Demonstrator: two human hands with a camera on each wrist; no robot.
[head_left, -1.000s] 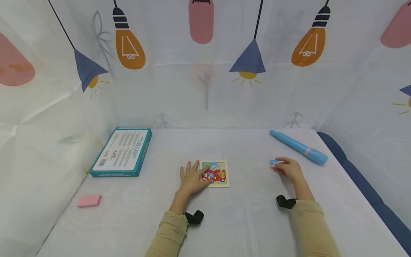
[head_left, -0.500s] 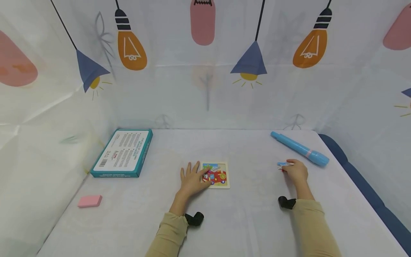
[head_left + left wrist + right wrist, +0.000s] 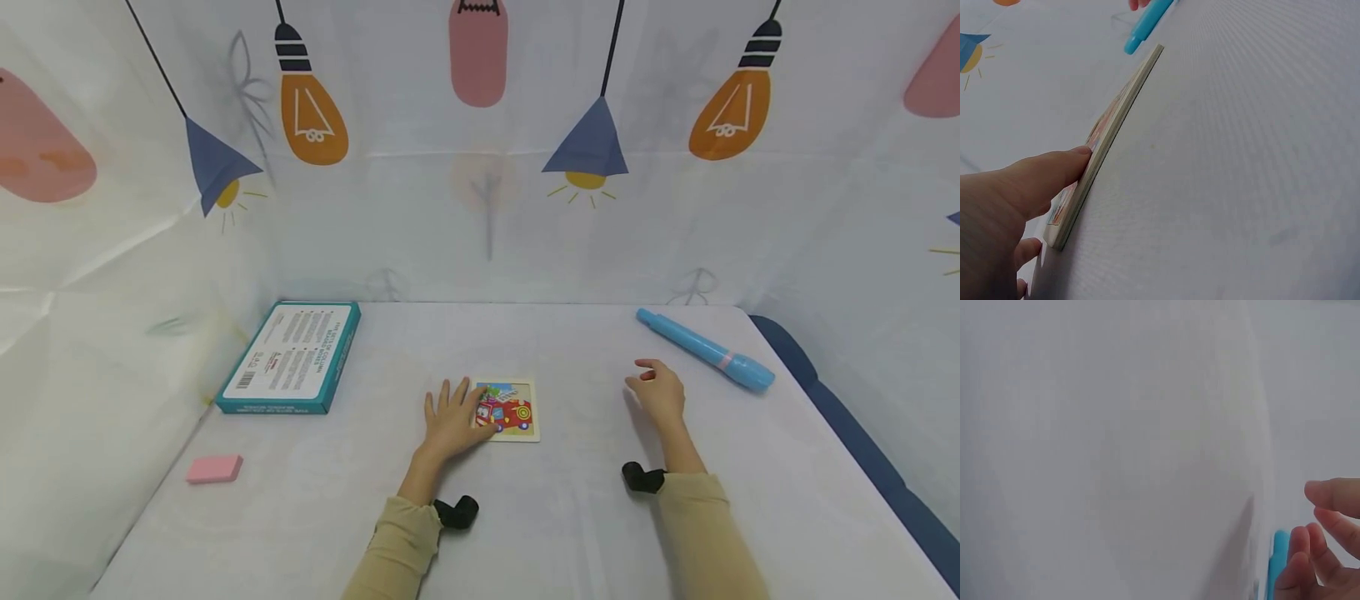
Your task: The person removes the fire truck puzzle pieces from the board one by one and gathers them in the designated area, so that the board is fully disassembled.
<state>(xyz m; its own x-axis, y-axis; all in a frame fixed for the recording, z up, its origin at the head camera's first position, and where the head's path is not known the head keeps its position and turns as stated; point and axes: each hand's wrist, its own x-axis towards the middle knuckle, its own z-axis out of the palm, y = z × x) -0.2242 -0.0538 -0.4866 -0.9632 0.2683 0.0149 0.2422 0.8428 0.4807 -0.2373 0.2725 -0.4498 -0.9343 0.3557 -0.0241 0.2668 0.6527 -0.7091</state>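
A small square picture puzzle point(image 3: 522, 410) with a red vehicle lies flat in a pale frame near the table's middle. The left hand point(image 3: 452, 423) is spread at its left side, thumb and index finger over its edge; in the left wrist view the thumb of the left hand point(image 3: 1041, 181) touches the top of the puzzle point(image 3: 1107, 134). To the right of the puzzle, the right hand point(image 3: 662, 400) is held above the table with fingers loosely bent. In the right wrist view, nothing shows between the fingertips of the right hand point(image 3: 1325, 540).
A blue tube-shaped object point(image 3: 705, 347) lies beyond the right hand. At the left are a teal-edged box point(image 3: 288, 357) and, nearer, a pink block point(image 3: 214, 469). The white table point(image 3: 555, 525) meets a patterned sheet at the back.
The right hand has shifted left from half a second ago, and the small blue-and-white piece it was pinching no longer shows in the head view. The left hand keeps its place on the puzzle.
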